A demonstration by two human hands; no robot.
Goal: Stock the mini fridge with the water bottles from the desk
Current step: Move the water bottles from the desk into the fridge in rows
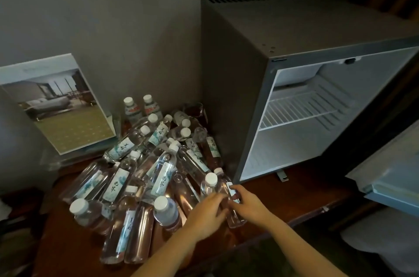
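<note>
- The right hand (247, 205) is pinching a lying water bottle (235, 219) at its label, at the pile's right edge.
- The left hand (204, 215) is laying its fingers against the neighbouring bottle (208, 186); whether it is gripping, I cannot tell.
- The other water bottles (140, 170) are lying heaped on the desk (283, 197), just left of the mini fridge (231, 84), whose door (390, 172) is standing open.

We are seeing a dim, soft picture. The white inside of the mini fridge (374, 86) is catching most light, bottle caps (78, 205) are showing pale, corners are sinking into shadow, and the wide lens is bowing straight edges.
</note>
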